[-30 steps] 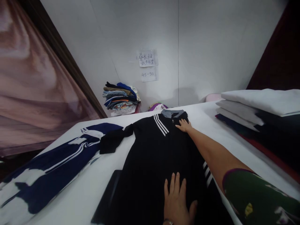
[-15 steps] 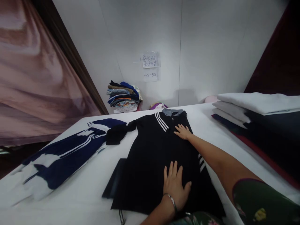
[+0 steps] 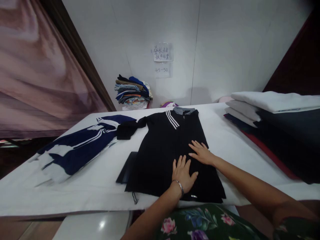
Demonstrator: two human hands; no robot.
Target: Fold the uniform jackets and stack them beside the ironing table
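Right hand back from collar, now flat on lower half of black shirt, fingers spread, just beside left hand. Left hand flat too, fingers spread, bracelet at wrist, pressing near hem. Nothing pinched. Shirt lies smooth at table near edge, middle, collar toward far edge. Both hands low together: smoothing looks finished up top. Blue-white garment at left side. Folded stack at right edge.
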